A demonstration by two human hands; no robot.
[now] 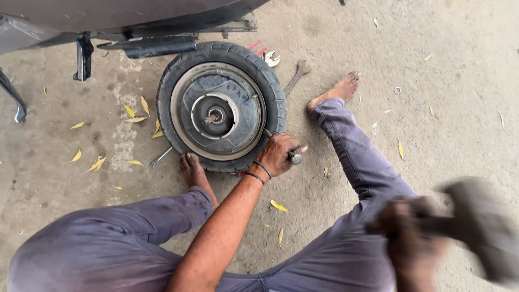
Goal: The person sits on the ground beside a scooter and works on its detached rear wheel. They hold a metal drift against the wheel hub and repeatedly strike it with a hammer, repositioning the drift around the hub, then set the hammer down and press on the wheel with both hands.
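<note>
A small scooter wheel (221, 105) with a black tyre and grey hub lies flat on the concrete between my bare feet. My left hand (278, 154) grips a short metal rod (294, 158) set against the tyre's near right edge. My right hand (408, 235) is raised at the lower right, blurred by motion, closed on the handle of a hammer (478, 227) whose dark head is also blurred.
The underside of a scooter (135, 32) fills the top left, with a stand (16, 103) at the far left. Spanners (297, 73) and a red-handled tool (257, 47) lie behind the wheel. A metal bar (161, 157) pokes from under the tyre. Yellow leaves dot the floor.
</note>
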